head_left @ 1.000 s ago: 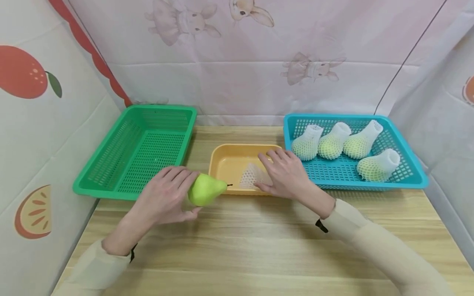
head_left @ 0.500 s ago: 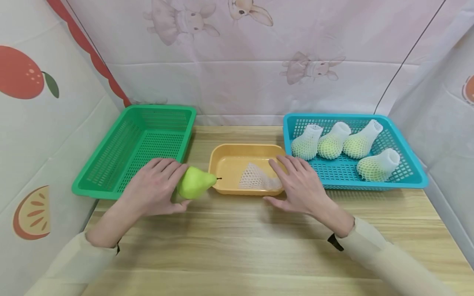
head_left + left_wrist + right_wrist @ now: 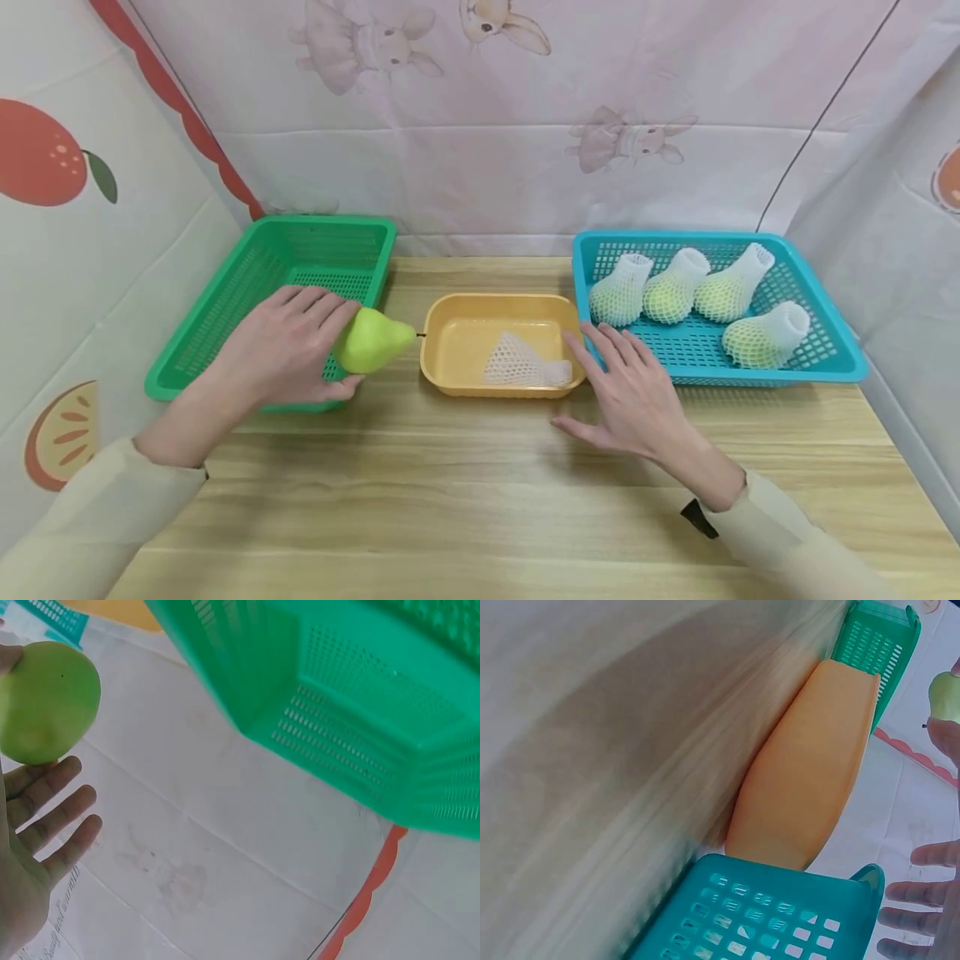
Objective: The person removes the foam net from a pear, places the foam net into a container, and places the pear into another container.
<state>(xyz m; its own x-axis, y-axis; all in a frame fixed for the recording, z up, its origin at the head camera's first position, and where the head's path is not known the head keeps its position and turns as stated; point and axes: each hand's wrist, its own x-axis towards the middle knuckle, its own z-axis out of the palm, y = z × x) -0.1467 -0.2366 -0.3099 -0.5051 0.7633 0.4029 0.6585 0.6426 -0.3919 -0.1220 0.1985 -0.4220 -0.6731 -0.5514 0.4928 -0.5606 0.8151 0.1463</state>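
A bare green pear (image 3: 372, 341) is pinched between the thumb and fingers of my left hand (image 3: 288, 346), over the near right rim of the green basket (image 3: 262, 300). Its dark stem points right. In the left wrist view the rounded end of the pear (image 3: 52, 701) shows above my spread fingers. My right hand (image 3: 633, 392) has its fingers spread and holds nothing, at the near right corner of the yellow tray (image 3: 457, 333). A white foam net sleeve (image 3: 521, 362) lies collapsed in that tray.
At the right stands a blue basket (image 3: 697, 360) with several pears in white foam nets, one of them a netted pear (image 3: 765, 335) lying apart at the near right. A patterned cloth (image 3: 480, 183) hangs behind the wooden table (image 3: 450, 500).
My left hand has carried the pear leftward and away from me, to the green basket. My right hand has drawn back right from the yellow tray, leaving the foam net in it.
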